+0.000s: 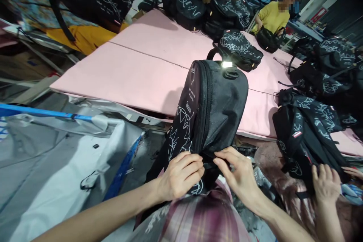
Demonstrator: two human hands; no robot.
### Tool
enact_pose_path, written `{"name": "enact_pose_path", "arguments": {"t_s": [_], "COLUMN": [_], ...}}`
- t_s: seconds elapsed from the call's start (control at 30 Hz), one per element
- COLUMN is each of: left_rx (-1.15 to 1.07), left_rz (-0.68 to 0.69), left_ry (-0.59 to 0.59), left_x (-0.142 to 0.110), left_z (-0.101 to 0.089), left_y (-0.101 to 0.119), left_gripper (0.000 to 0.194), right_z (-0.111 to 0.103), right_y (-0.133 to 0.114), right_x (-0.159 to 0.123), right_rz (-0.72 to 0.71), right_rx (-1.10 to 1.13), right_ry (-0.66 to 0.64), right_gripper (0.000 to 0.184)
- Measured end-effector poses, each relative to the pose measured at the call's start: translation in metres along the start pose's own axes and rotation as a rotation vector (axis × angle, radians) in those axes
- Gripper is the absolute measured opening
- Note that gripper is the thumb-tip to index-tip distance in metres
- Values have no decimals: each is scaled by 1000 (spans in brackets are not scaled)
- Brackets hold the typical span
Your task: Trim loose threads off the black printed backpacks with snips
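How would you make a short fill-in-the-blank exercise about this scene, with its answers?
The left hand and right hand grip the black backpack, whose scribbles are ____.
The tabletop behind it is ____.
The far co-worker's top is ____.
A neighbour's hand touches another backpack near the picture's ____ edge.
Missing words: white; pink; yellow; right.

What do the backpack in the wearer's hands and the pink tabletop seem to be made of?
Black backpack: probably synthetic fabric, nylon or polyester, with a slight sheen; the side panel creases softly and catches light. Pink tabletop: smooth, mostly matte, flat; perhaps laminate or covered board, unclear.
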State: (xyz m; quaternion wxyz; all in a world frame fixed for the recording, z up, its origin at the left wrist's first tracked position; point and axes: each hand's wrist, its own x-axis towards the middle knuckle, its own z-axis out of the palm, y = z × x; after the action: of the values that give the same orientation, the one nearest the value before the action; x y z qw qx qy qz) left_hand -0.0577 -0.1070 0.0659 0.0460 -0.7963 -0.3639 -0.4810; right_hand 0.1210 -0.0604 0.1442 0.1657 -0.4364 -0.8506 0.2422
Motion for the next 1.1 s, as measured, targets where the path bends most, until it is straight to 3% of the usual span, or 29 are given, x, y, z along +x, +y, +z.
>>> {"name": "enact_pose_path", "arguments": {"t_s": [0.13,0.27,0.33,0.4,0.5,0.63,0.73,0.83,0.9,1.0,1.1], "left_rx": [-7,-19,3,60,141,210,121,116,163,203,177], "left_rz": [-32,-118,-199,-282,-396,-516,-498,-555,-613,-672,-725], "left_ry": [-18,-144,-300,-532,-911,-1212,-1266,-1208,-1189,-1263,-1345], "left_x": [-3,4,17,38,79,120,126,122,120,125,131], "left_z": [-3,-16,-27,-37,-45,-43,-38,-33,-30,-24,-18], "left_y": [0,3,3,1,-6,-20,-28,-28,-24,-16,-12], "left_gripper": [16,20,23,22,14,16,17,13,21,28,20], "right_z": [-7,-13,-11,-8,-2,1,3,5,6,6,7], "right_y": [12,16,17,20,25,30,32,33,34,34,37], "right_x": [-11,-19,-20,-20,-19,-18,-17,-17,-16,-15,-16], "right_rz": [75,-23,-92,-170,-289,-406,-445,-461,-484,-529,-544], "right_rx": [149,-17,-158,-255,-290,-291,-287,-296,-301,-291,-260], "right_ry": [96,24,-62,-106,-64,15,17,35,57,82,98], "right_gripper": [20,30,34,26,26,32,32,29,26,21,19]}}
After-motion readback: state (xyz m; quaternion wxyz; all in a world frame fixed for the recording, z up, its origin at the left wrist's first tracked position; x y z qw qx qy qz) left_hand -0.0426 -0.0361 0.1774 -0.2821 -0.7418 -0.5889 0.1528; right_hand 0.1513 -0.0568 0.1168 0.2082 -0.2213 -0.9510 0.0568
